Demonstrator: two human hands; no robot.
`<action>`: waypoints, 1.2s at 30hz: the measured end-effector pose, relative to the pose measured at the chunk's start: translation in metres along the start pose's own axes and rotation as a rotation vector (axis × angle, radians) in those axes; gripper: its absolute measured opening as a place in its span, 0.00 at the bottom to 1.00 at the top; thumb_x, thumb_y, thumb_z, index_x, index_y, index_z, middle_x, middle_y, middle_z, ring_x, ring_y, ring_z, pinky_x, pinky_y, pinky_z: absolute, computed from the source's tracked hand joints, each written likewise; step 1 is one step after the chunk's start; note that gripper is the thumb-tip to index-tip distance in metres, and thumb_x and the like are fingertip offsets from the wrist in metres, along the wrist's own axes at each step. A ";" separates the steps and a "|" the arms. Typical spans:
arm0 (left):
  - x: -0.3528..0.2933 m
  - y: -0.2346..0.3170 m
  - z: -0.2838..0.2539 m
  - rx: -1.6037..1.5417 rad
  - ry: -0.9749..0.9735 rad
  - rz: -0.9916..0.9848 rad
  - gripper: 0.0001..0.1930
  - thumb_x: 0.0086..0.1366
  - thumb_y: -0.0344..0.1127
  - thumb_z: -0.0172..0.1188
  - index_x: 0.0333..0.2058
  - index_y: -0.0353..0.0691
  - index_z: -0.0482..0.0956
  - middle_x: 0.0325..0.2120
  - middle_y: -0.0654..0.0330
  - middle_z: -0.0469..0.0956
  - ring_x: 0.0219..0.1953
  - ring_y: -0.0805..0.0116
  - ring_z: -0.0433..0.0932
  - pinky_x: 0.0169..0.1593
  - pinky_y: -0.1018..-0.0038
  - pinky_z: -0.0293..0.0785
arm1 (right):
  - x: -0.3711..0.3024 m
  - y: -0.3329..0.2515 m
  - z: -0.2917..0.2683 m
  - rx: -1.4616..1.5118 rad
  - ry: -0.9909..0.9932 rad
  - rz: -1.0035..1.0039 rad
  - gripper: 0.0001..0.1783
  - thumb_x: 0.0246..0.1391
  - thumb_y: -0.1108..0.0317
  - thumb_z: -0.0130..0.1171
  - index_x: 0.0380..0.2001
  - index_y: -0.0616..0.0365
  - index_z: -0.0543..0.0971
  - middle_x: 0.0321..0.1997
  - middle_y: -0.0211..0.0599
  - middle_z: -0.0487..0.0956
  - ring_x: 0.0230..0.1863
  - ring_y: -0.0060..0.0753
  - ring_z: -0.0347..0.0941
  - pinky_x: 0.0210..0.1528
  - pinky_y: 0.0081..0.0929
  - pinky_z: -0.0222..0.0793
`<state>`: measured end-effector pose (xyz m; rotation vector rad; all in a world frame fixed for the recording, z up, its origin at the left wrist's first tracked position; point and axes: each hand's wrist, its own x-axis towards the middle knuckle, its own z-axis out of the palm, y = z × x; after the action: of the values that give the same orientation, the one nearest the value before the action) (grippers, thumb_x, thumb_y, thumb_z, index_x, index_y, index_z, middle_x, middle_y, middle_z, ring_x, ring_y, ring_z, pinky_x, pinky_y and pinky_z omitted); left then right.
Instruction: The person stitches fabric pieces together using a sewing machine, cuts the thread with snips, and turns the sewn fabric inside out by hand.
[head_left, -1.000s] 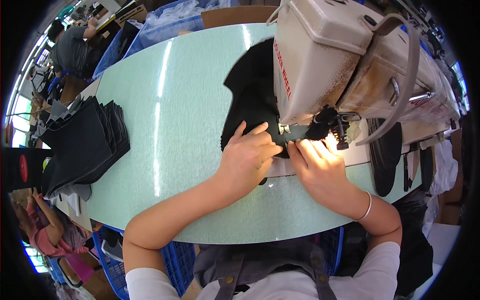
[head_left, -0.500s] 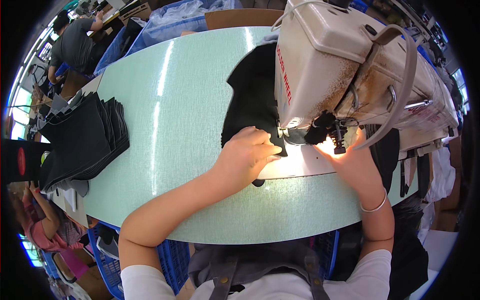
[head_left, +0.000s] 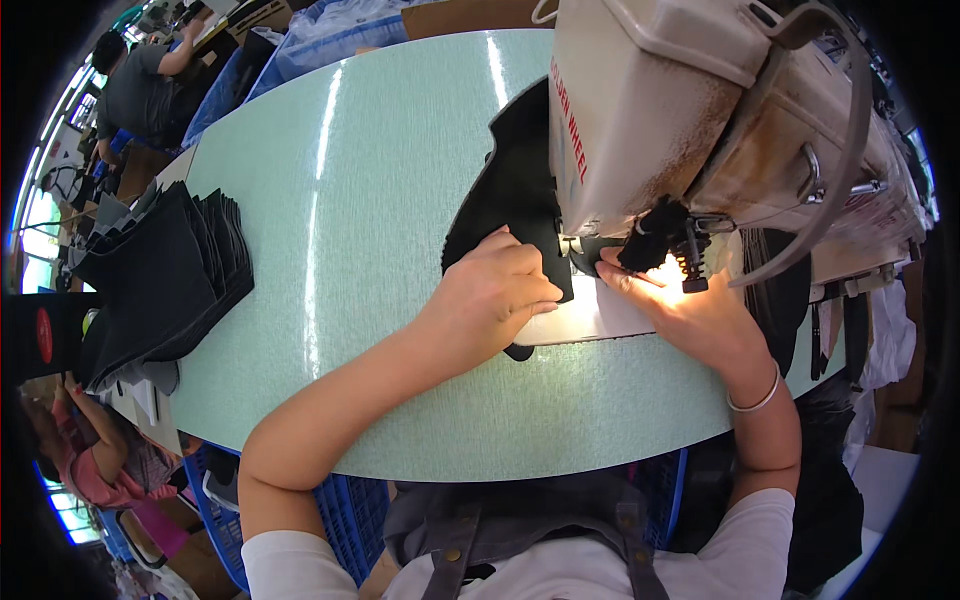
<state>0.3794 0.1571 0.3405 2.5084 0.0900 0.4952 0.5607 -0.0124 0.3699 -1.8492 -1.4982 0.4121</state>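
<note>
A large black fabric piece (head_left: 510,190) lies flat on the pale green table, running under the head of a sewing machine (head_left: 640,110). My left hand (head_left: 500,290) has its fingers curled closed on the fabric's near edge, just left of the presser foot (head_left: 570,245). To the right of the foot, my right hand (head_left: 690,310) reaches in with fingertips and thumb drawn together at a narrow dark fabric strip (head_left: 597,257). Part of that hand is behind the black spring fitting (head_left: 690,260). Lamp light falls brightly on the white machine plate (head_left: 600,320).
A stack of black fabric pieces (head_left: 170,270) stands on the table's left side. Blue bins with plastic (head_left: 345,40) sit beyond the far edge. Blue baskets (head_left: 350,530) are beneath the near edge. Two other people (head_left: 140,95) are off to the left.
My right hand has come leftward, its fingertips now visible by the dark strip near the foot. The black fabric has turned slightly under my left hand. The whole view has shifted a little.
</note>
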 end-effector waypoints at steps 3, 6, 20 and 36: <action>0.002 -0.001 0.001 0.005 0.020 0.001 0.07 0.54 0.34 0.68 0.33 0.41 0.86 0.31 0.59 0.79 0.43 0.59 0.79 0.60 0.55 0.69 | 0.000 0.004 0.000 -0.838 0.001 -0.529 0.14 0.47 0.72 0.63 0.39 0.57 0.80 0.38 0.35 0.79 0.41 0.33 0.76 0.44 0.33 0.71; 0.004 -0.004 0.003 -0.019 0.091 0.075 0.05 0.54 0.32 0.67 0.31 0.39 0.84 0.27 0.60 0.74 0.37 0.61 0.75 0.51 0.61 0.69 | -0.003 0.005 0.005 -1.106 -0.098 -0.430 0.31 0.49 0.71 0.54 0.60 0.41 0.74 0.59 0.14 0.77 0.43 0.20 0.79 0.27 0.18 0.70; 0.003 -0.009 0.003 -0.012 0.089 0.035 0.05 0.53 0.31 0.69 0.31 0.42 0.86 0.31 0.61 0.80 0.45 0.59 0.78 0.62 0.56 0.67 | -0.005 -0.010 0.028 -0.847 0.112 -0.570 0.12 0.36 0.71 0.59 0.29 0.62 0.80 0.32 0.31 0.75 0.30 0.24 0.75 0.27 0.25 0.67; 0.002 -0.009 0.002 0.059 0.068 0.097 0.08 0.54 0.26 0.64 0.35 0.38 0.83 0.33 0.59 0.78 0.44 0.56 0.78 0.57 0.54 0.70 | -0.002 -0.014 0.038 -0.706 0.108 -0.650 0.16 0.39 0.74 0.60 0.34 0.71 0.78 0.27 0.36 0.67 0.29 0.30 0.71 0.43 0.33 0.76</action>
<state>0.3825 0.1635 0.3346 2.5629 0.0093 0.6259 0.5262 -0.0014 0.3528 -1.6695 -2.2183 -0.5855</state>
